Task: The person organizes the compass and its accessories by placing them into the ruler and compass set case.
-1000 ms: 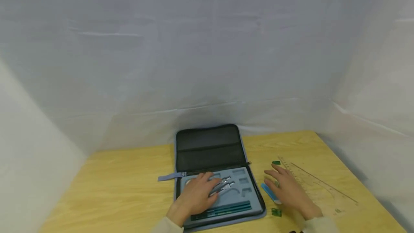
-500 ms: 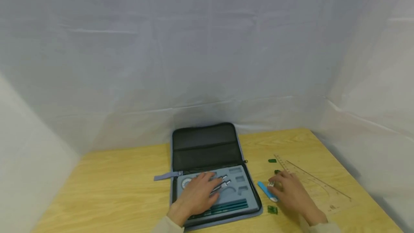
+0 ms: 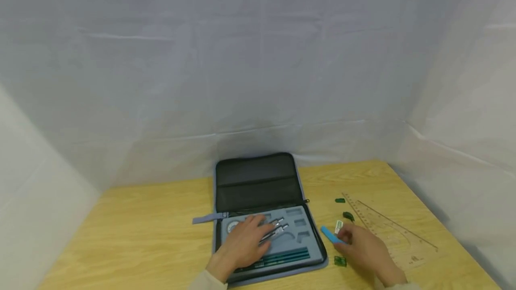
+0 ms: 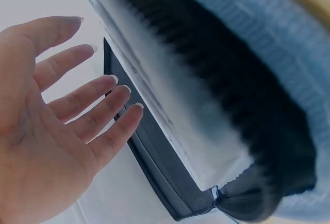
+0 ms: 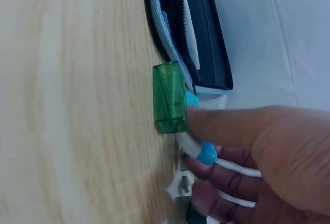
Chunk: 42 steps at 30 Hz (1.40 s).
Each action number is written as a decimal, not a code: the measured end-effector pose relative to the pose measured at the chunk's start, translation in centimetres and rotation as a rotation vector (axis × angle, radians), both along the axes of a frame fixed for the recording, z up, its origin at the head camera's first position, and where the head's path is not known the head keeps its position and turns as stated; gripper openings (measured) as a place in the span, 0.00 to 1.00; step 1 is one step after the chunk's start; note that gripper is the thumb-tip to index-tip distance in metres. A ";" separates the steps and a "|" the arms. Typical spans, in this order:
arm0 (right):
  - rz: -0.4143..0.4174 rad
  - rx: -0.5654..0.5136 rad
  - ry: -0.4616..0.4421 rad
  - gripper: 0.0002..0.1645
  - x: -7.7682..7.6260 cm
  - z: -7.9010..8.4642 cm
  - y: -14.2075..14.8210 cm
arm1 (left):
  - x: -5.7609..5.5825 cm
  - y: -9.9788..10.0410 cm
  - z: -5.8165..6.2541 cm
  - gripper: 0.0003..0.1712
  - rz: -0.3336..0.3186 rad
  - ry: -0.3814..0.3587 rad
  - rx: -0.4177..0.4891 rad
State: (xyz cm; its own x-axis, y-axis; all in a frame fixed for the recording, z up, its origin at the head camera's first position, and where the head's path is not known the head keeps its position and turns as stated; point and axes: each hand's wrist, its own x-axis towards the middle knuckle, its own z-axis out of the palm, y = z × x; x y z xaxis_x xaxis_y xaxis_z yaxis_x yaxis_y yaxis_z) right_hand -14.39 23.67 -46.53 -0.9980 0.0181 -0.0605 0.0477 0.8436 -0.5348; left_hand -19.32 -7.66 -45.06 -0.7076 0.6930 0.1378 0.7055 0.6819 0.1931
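My left hand [image 3: 243, 243] lies over the grey insert tray of an unzipped stationery case [image 3: 258, 196], fingers extended and loosely spread in the left wrist view. Beneath it, metal compasses [image 3: 278, 232] show beyond the fingers, with dark green pencils [image 3: 288, 255] below. On the table right of the case, my right hand [image 3: 364, 247] pinches the near end of a slim blue-and-white tool [image 3: 329, 234] between thumb and fingers. A small white eraser-like block [image 3: 338, 226] with a green label is beside the fingertips. Close to the thumb is a clear green block [image 5: 169, 98].
A transparent set square [image 3: 397, 232] lies flat to the right. Two small dark green pieces [image 3: 348, 215] sit beyond the right hand. The tray has shaped hollows [image 3: 300, 223] at its right side. White sheeting [image 3: 258, 79] encloses the table [image 3: 141, 232] behind and on both sides.
My right hand came down onto the small items, first at the white block, then drew back to the blue tool's near end. The left hand stayed over the case.
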 end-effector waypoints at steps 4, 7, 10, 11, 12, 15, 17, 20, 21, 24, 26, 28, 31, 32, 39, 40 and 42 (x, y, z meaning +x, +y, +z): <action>-0.016 0.024 -0.011 0.10 -0.1 0.1 -0.2 | 0.1 -0.2 0.0 0.19 0.011 0.021 -0.003; -0.017 0.041 -0.023 0.12 -0.3 0.3 -0.3 | 0.2 -0.4 0.2 0.19 0.019 0.032 -0.006; -0.018 0.055 -0.034 0.13 -0.4 0.3 -0.5 | 0.3 -0.5 0.2 0.19 0.021 0.036 0.001; -0.021 0.054 -0.032 0.13 -0.4 0.2 -0.6 | 0.3 -0.6 0.2 0.18 0.023 0.034 0.002; -0.024 0.056 -0.029 0.12 -0.4 0.2 -0.7 | 0.4 -0.6 0.1 0.18 0.024 0.032 0.004; -0.032 0.067 -0.014 0.10 -0.4 0.0 -0.9 | 0.3 -0.7 0.0 0.18 0.026 0.020 0.005; -0.037 0.075 0.018 0.08 -0.4 -0.1 -0.9 | 0.3 -0.8 -0.1 0.17 0.027 0.017 0.005; -0.031 0.102 0.074 0.05 -0.6 -0.3 -0.8 | 0.3 -0.9 -0.1 0.17 0.025 0.026 0.010; -0.027 0.115 0.092 0.06 -0.7 -0.3 -0.8 | 0.3 -1.0 -0.2 0.17 0.024 0.030 0.013; -0.012 0.125 0.117 0.07 -0.8 -0.4 -0.6 | 0.3 -1.0 -0.2 0.17 0.020 0.036 0.017; -0.003 0.119 0.105 0.08 -0.8 -0.5 -0.5 | 0.2 -1.1 -0.2 0.16 0.018 0.034 0.021; 0.001 0.104 0.086 0.10 -0.8 -0.5 -0.3 | 0.3 -1.2 -0.2 0.16 0.019 0.028 0.022; 0.004 0.107 0.069 0.13 -0.6 -0.4 0.0 | 0.3 -1.3 -0.1 0.16 0.020 0.017 0.025; 0.006 0.107 0.063 0.14 -0.5 -0.3 0.0 | 0.4 -1.3 -0.1 0.16 0.020 0.015 0.025; -0.008 0.090 0.016 0.09 -0.5 0.0 0.0 | 0.4 -1.4 -0.1 0.16 0.012 0.028 0.025; -0.010 0.089 0.010 0.08 -0.5 0.0 0.0 | 0.4 -1.4 -0.1 0.16 0.012 0.030 0.025; -0.005 0.092 0.005 0.07 -0.4 0.0 0.0 | 0.5 -1.4 0.0 0.16 0.015 0.032 0.025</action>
